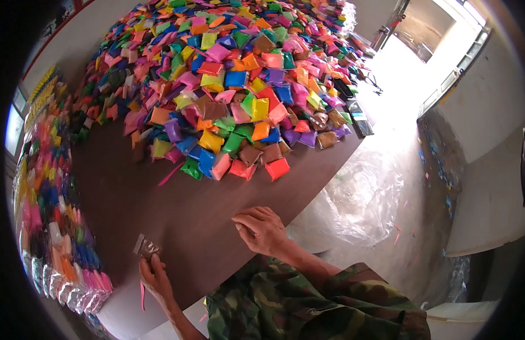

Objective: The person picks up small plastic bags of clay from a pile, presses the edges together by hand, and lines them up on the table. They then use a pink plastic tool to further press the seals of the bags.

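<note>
My left hand [155,279] is near the front left edge of the dark table [200,198], with thumb and fingers closed on a small clear plastic packet [146,247]. The packet looks brownish inside; its contents cannot be made out. A thin pink strip [142,295] shows just beside that hand. Over the front right part of the table is my right hand [262,231], its fingers curled together; whatever they may hold is hidden. Beyond both hands rises a big heap of small coloured packets [240,79], the nearest being a red packet [278,169].
Stacked rows of bagged coloured packets [53,198] line the left side. Another pink strip [171,174] lies by the heap. A dark flat box [360,119] sits at the table's right edge. Below it, a crumpled clear plastic sheet [359,195] covers part of the floor.
</note>
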`<state>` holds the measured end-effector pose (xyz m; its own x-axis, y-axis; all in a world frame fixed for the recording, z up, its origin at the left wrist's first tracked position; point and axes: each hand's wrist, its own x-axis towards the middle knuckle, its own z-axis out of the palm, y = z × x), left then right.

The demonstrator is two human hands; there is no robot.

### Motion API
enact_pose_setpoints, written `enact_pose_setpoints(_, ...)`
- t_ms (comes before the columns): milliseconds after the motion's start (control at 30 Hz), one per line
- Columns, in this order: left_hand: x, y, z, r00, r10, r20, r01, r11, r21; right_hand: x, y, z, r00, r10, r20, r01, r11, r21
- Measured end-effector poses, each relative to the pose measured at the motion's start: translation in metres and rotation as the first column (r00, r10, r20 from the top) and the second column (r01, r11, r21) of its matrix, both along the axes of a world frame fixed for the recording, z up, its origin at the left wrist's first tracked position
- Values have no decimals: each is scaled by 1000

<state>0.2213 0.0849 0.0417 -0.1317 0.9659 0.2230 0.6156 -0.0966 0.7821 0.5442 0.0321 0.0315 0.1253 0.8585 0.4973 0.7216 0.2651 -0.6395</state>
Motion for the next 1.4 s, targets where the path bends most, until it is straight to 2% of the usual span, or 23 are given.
enact_pose_setpoints(133, -5, 2, -7, 999, 28, 25, -27, 999, -24, -1, 0, 4, 1000, -19, 10, 19, 1000, -5)
enact_pose_setpoints(200, 2, 0, 2, 1000, -7, -2, 7, 997, 75, -2, 0, 2, 997, -58, 55, 56, 998, 31)
enact_pose_setpoints(267, -5, -2, -7, 999, 45, 2, -45, 999, -15, -5, 1, 1, 997, -51, 62, 49, 998, 33)
enact_pose_setpoints(333, -5, -4, 4, 999, 44, 2, -43, 994, -102, -5, 2, 2, 998, -30, 53, 29, 999, 24)
enact_pose_setpoints(400, -5, -5, 2, 990, 24, 140, -13, 997, -75, -6, 5, 3, 999, -20, 42, 19, 999, 28)
enact_pose_setpoints(467, -5, -4, 2, 987, 16, 160, -6, 998, -63, -6, 6, 10, 999, -6, 35, 6, 1000, 11)
enact_pose_setpoints(567, -4, -5, 17, 982, -19, 188, 38, 994, -99, -15, 9, 23, 987, 15, -157, -31, 994, -101)
enact_pose_setpoints(633, 1, -7, 21, 972, -71, 224, 101, 987, -125, -32, 16, 32, 933, 98, -347, -167, 971, -172)
enact_pose_setpoints(700, 11, -10, 16, 950, -142, 279, 183, 975, -127, -56, 24, 37, 819, 140, -557, -307, 926, -219)
enact_pose_setpoints(733, 18, -14, 13, 903, -159, 400, 228, 964, -133, -69, 30, 37, 742, 142, -656, -383, 892, -240)
enact_pose_setpoints(800, 31, -17, 8, 876, -191, 443, 286, 945, -158, -90, 41, 32, 557, 111, -823, -529, 811, -249)
enact_pose_setpoints(833, 35, -17, 6, 862, -205, 463, 313, 935, -168, -93, 46, 27, 601, 149, -785, -546, 795, -267)
enact_pose_setpoints(900, 35, -19, 4, 907, -230, 354, 298, 943, -149, -98, 52, 14, 676, 230, -700, -576, 758, -307)
enact_pose_setpoints(967, 32, -19, 8, 944, -230, 238, 267, 954, -134, -104, 52, 9, 706, 273, -654, -540, 805, -247)
enact_pose_setpoints(1067, 38, -21, 30, 946, -118, 303, 180, 966, -185, -109, 51, 12, 752, 304, -585, -482, 859, -173)
enact_pose_setpoints(1100, 36, -18, 28, 950, -142, 278, 188, 971, -146, -110, 52, 13, 765, 309, -565, -462, 875, -147)
enact_pose_setpoints(1200, 31, -12, 14, 951, -185, 247, 208, 976, -71, -104, 53, 6, 764, 313, -565, -522, 814, -256)
enact_pose_setpoints(1300, 29, -11, 4, 933, -168, 317, 197, 978, -64, -108, 53, 9, 786, 351, -509, -511, 832, -215)
enact_pose_setpoints(1400, 28, -12, 0, 926, -152, 345, 183, 981, -60, -112, 49, 29, 755, 273, -597, -513, 812, -277)
